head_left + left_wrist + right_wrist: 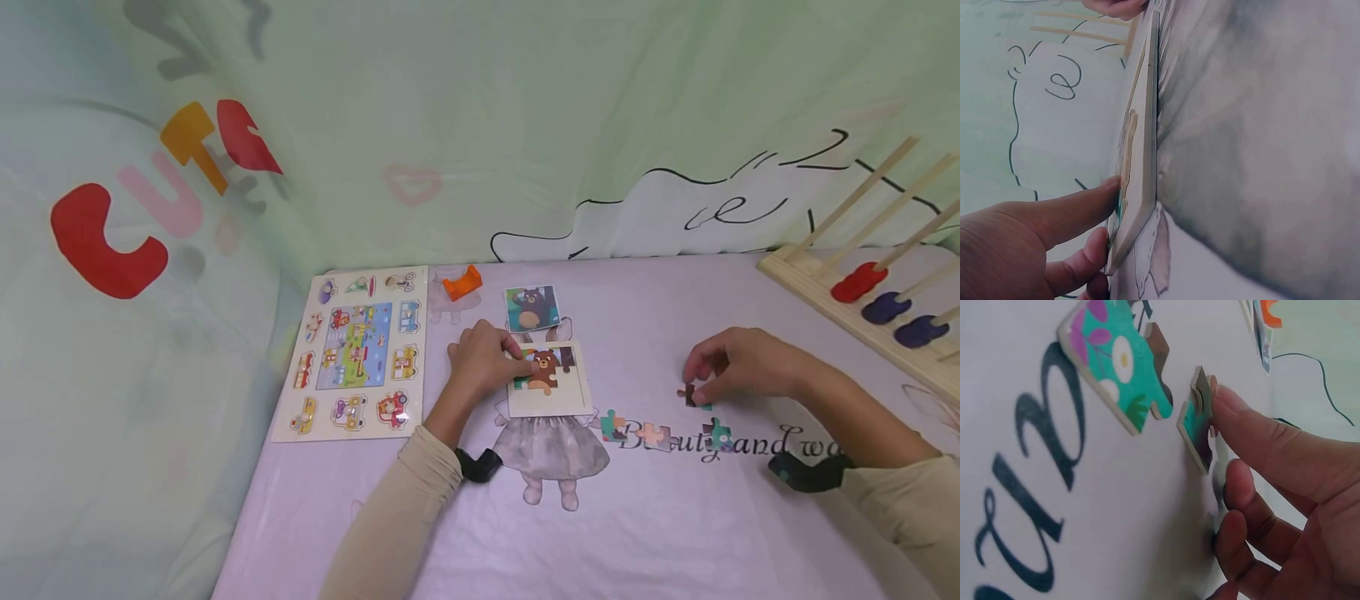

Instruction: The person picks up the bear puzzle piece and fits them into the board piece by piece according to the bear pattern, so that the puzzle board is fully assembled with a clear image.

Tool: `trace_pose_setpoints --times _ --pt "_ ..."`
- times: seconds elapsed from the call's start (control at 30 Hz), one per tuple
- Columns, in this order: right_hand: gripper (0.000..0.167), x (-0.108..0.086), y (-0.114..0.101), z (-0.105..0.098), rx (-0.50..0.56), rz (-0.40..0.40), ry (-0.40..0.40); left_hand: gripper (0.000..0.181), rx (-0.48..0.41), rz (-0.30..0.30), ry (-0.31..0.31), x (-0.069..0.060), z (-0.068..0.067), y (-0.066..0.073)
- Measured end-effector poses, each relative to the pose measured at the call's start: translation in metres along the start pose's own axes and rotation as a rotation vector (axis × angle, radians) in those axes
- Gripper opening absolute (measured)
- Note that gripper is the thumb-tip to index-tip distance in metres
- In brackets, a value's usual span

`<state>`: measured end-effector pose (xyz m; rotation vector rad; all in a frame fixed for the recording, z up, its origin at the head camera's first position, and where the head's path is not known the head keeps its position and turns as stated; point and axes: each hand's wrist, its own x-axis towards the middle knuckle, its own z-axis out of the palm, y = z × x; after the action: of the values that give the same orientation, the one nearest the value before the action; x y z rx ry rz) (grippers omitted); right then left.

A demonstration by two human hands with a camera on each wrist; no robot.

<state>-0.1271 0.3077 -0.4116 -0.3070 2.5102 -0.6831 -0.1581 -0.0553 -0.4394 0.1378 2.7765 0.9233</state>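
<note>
My left hand (480,358) holds the left edge of a small wooden puzzle board (551,405), its thumb on top over the partly assembled bear picture (545,363). Side-on in the left wrist view, the board (1147,169) has the thumb on its face and the other fingers at its edge. My right hand (738,364) pinches a brown and teal jigsaw piece (689,395) low over the cloth; in the right wrist view the thumb meets this piece (1196,422). Near it lie a teal flowered piece (717,437), a peach piece (655,436) and a teal-brown piece (612,426).
Above the board lies a bear picture card (532,308), beside an orange plastic object (462,283). A larger vehicle puzzle board (352,354) is at the left. A wooden rack with pegs and coloured beads (858,283) stands far right. Printed cloth covers the table.
</note>
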Motion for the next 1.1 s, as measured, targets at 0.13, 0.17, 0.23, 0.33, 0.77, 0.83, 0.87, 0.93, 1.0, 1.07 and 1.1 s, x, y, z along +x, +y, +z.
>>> trace_pose_setpoints --times 0.13,0.17,0.23,0.33,0.77,0.83,0.87,0.93,1.0,1.07,1.1 --pt "0.022 0.001 0.001 0.003 -0.009 0.007 0.019 0.029 -0.004 0.001 0.002 0.000 0.000 0.001" --pt "0.022 0.001 0.001 0.004 -0.011 0.008 0.024 0.029 -0.006 0.001 0.001 0.000 0.000 0.001" --pt "0.022 0.001 0.001 0.005 -0.017 0.010 0.032 0.029 -0.006 0.001 0.001 0.000 0.000 0.001" --pt "0.022 0.000 0.000 0.006 -0.026 0.008 0.042 0.029 -0.002 0.002 -0.001 0.000 0.000 0.000" --pt "0.018 -0.002 -0.001 0.002 0.013 -0.012 0.006 0.029 0.005 -0.006 -0.005 0.000 0.001 -0.001" --pt "0.018 -0.002 -0.003 0.001 0.028 -0.027 -0.001 0.030 0.008 -0.006 -0.006 0.000 0.001 -0.001" --pt "0.018 -0.001 -0.004 0.000 0.044 -0.038 -0.003 0.030 0.008 -0.007 -0.007 0.001 0.001 -0.001" --pt "0.017 0.001 -0.010 -0.002 0.069 -0.062 -0.001 0.030 0.013 -0.009 -0.007 0.001 0.002 -0.001" --pt "0.017 0.004 -0.017 -0.003 0.095 -0.078 0.002 0.030 0.014 -0.011 -0.008 0.001 0.002 -0.001" --pt "0.016 0.009 -0.026 -0.003 0.129 -0.090 0.001 0.031 0.018 -0.013 -0.009 0.001 0.002 -0.001" --pt "0.016 0.011 -0.031 -0.003 0.145 -0.095 -0.002 0.031 0.021 -0.013 -0.010 0.001 0.002 -0.001"
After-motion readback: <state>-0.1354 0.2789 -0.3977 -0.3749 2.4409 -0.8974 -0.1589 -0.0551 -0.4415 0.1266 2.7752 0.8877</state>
